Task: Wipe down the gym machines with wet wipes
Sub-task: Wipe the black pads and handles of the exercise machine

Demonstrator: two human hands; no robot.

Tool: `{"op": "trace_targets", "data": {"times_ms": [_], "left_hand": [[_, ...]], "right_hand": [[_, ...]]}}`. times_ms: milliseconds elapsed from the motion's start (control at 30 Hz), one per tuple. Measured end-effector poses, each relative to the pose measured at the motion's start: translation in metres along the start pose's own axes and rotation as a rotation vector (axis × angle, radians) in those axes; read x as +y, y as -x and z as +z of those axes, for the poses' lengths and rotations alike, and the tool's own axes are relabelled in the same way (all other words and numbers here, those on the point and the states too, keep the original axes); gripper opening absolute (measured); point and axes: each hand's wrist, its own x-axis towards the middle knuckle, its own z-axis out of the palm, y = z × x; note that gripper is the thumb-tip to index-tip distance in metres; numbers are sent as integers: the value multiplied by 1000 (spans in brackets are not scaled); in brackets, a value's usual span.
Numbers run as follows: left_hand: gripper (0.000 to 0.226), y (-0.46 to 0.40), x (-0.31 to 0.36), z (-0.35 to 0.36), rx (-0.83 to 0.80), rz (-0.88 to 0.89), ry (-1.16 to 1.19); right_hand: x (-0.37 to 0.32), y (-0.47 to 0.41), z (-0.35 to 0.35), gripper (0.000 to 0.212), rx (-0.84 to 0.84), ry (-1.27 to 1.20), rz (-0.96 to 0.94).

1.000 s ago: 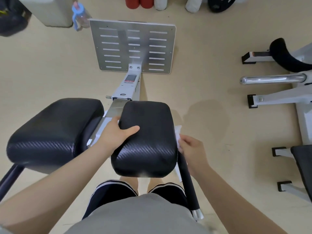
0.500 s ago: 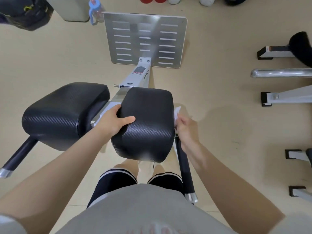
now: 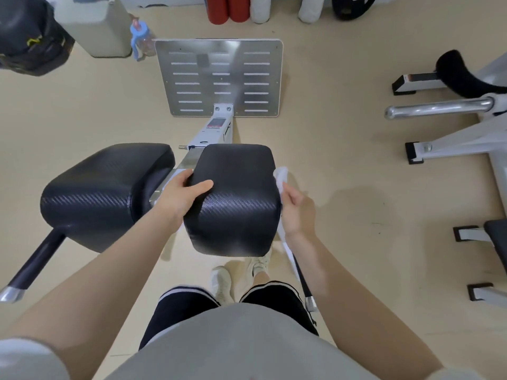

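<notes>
Two black padded cushions sit side by side on a white machine frame. My left hand [image 3: 182, 194] grips the left edge of the right cushion [image 3: 233, 198], thumb on top and fingers in the gap beside the left cushion [image 3: 107, 187]. My right hand [image 3: 296, 212] holds a white wet wipe [image 3: 282, 176] against the right side of the right cushion. Below it a black handle bar [image 3: 301, 278] with a chrome cap runs toward me.
A slotted metal footplate [image 3: 219, 78] lies on the floor ahead, joined by a white beam [image 3: 214, 130]. A blue bottle [image 3: 140, 37] and a pale bin [image 3: 96, 26] stand at far left. Another machine's chrome bar [image 3: 439, 108] and white feet fill the right side. My shoes [image 3: 222, 283] are below.
My right hand has slid the wipe farther forward along the right side of the cushion. The left hand keeps its hold on the cushion's left edge. The view has shifted slightly.
</notes>
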Motion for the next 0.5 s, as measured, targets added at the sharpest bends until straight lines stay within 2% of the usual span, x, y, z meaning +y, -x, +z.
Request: {"op": "trace_targets", "data": {"times_ms": [67, 133, 233, 300, 333, 500], "left_hand": [[21, 5, -13, -8, -34, 28, 41], [22, 13, -30, -15, -58, 38, 33], [31, 23, -55, -22, -76, 63, 25], [29, 31, -64, -24, -51, 68, 43], [31, 36, -67, -24, -47, 72, 54], [39, 41, -96, -32, -109, 58, 43]], "right_hand": [[16, 14, -2, 29, 47, 5, -22], [45, 32, -4, 35, 51, 53, 31], [84, 58, 7, 30, 46, 156, 177], [91, 65, 20, 26, 114, 57, 318], [91, 63, 26, 21, 151, 1, 329], [57, 53, 24, 11, 260, -162, 116]]}}
